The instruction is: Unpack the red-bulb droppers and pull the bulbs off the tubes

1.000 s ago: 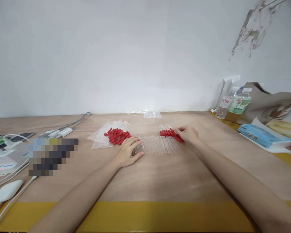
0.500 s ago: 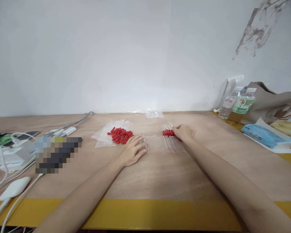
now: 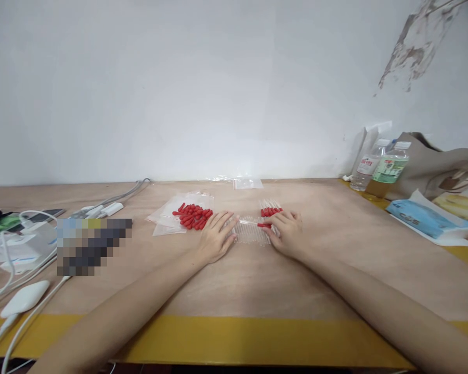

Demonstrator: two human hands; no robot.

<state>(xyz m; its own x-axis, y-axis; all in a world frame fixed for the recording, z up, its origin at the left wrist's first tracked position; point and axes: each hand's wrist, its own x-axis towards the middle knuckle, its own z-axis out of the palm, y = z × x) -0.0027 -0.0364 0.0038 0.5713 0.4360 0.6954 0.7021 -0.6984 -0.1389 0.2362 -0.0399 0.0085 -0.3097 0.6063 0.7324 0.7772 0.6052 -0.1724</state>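
Note:
My left hand (image 3: 217, 237) lies flat with its fingers stretched out at the left end of a row of thin clear tubes (image 3: 251, 235). At the row's right end, my right hand (image 3: 288, 232) pinches a red rubber bulb (image 3: 263, 225), which lies crosswise over the tubes. A clear length seems to run left from this bulb; I cannot tell whether it is joined on. Just behind my right hand are several droppers (image 3: 270, 211), red bulbs toward me and clear tubes pointing away. Beside my left hand is a pile of loose red bulbs (image 3: 194, 216) on clear plastic bags (image 3: 164, 213).
On the left are white cables, chargers (image 3: 27, 298) and a blurred-out patch. Another clear bag (image 3: 248, 184) lies by the wall. Two bottles (image 3: 388, 169), a blue tissue pack (image 3: 429, 218) and a grey bag (image 3: 440, 161) stand at the right. Yellow tape (image 3: 257, 337) marks the table's front edge.
My right hand has moved left and toward me from the red-bulbed droppers to the clear tubes, with a red bulb now at its fingertips. My left hand has barely moved.

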